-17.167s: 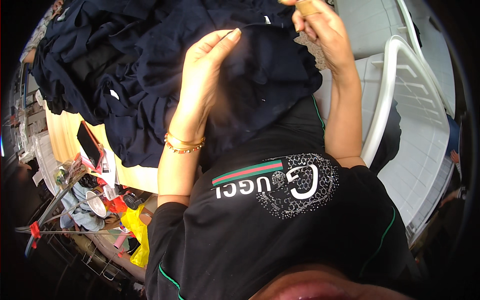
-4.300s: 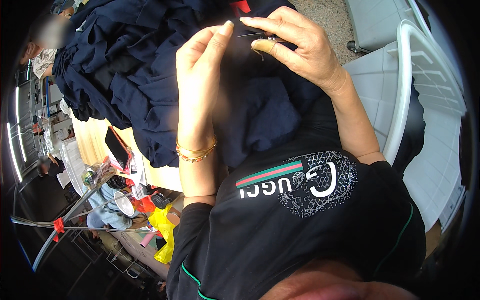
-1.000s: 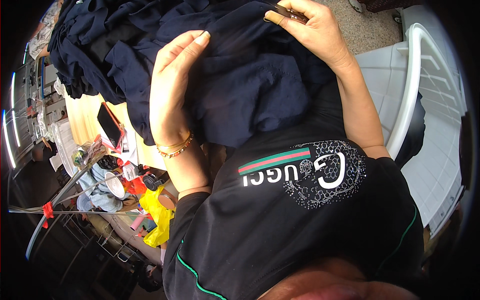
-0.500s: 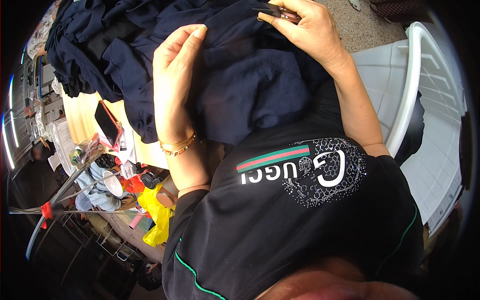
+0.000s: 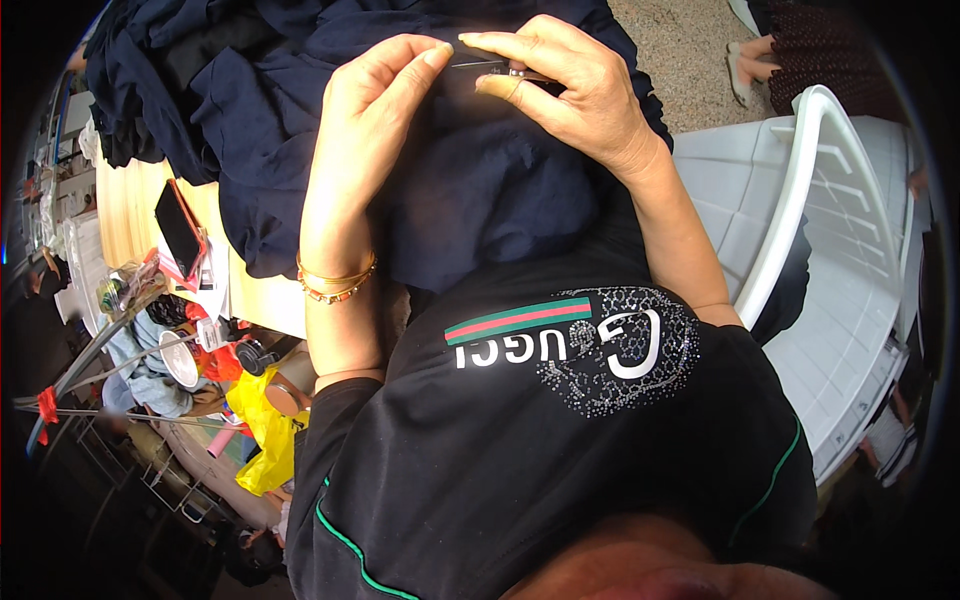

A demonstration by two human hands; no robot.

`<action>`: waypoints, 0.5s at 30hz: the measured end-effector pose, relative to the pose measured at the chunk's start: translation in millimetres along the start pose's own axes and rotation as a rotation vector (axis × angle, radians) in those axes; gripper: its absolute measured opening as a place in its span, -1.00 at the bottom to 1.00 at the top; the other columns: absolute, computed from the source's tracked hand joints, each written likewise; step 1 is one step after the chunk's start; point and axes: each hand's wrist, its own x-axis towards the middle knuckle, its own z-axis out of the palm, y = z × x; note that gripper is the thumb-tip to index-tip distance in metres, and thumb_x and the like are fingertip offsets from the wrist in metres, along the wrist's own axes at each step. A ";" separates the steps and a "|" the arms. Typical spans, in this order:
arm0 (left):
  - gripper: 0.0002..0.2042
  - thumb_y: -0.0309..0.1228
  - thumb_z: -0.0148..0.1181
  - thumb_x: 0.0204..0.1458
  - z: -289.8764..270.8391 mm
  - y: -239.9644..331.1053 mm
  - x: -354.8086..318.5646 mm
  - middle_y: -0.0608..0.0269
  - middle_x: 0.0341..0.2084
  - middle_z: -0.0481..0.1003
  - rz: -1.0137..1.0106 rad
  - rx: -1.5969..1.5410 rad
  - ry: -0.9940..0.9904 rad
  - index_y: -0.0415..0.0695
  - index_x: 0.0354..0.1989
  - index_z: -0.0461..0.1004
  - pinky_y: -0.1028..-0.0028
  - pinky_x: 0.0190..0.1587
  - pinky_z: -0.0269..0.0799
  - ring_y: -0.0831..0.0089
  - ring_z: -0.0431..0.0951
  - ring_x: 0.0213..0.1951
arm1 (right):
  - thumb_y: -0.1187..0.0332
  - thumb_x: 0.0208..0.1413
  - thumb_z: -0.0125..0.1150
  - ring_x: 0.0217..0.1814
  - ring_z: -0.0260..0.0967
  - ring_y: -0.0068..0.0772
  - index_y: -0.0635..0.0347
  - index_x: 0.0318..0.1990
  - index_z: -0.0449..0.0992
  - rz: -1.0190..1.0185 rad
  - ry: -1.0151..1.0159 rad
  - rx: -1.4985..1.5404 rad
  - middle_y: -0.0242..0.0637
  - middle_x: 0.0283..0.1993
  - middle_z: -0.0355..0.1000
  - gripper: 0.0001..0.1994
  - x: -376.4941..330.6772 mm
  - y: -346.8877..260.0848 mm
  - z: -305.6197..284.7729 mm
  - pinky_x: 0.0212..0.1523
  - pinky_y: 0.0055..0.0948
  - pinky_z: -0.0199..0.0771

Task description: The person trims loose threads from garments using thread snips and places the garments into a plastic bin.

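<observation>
I watched the right hand [image 5: 570, 95] grip dark snips [image 5: 518, 72], blades toward the left hand [image 5: 375, 110], whose thumb and forefinger were closed together (on what, if anything, I couldn't tell). Beneath both, the navy cloth [image 5: 490, 200] lay heaped, reaching from the person's front onto the table [image 5: 130, 205]. I saw a white bin [image 5: 725, 175] at right and, farther off, someone's feet [image 5: 740, 82] on the speckled floor [image 5: 680, 80].
</observation>
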 end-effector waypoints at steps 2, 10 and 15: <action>-0.80 -0.38 0.13 0.25 -3.4 -1.3 -0.5 0.49 -0.43 0.51 -0.006 0.019 0.004 -0.27 -0.16 0.57 0.72 -0.28 0.30 0.77 0.40 -0.36 | 0.20 -0.03 0.43 -0.45 0.37 -0.50 -0.04 -0.07 0.66 0.019 -0.004 -0.004 -0.46 -0.46 0.38 -0.67 1.7 -1.1 1.3 -0.42 -0.53 0.42; -0.80 -0.39 0.12 0.26 -7.2 6.4 3.2 0.44 -0.38 0.53 -0.030 0.010 -0.032 -0.29 -0.15 0.55 0.65 -0.22 0.38 0.72 0.43 -0.30 | 0.30 -0.05 0.44 -0.48 0.32 -0.45 -0.01 -0.11 0.67 -0.036 0.044 0.080 -0.41 -0.52 0.33 -0.72 8.9 6.5 4.4 -0.42 -0.48 0.37; -0.73 -0.32 0.13 0.25 -18.5 13.5 5.5 0.34 -0.24 0.52 -0.101 0.081 -0.188 -0.29 -0.04 0.49 0.58 -0.04 0.37 0.61 0.44 -0.15 | 0.53 -0.02 0.40 -0.48 0.28 -0.58 0.22 -0.09 0.65 0.108 0.083 0.320 -0.38 -0.48 0.37 -0.72 11.2 4.5 -12.7 -0.44 -0.55 0.29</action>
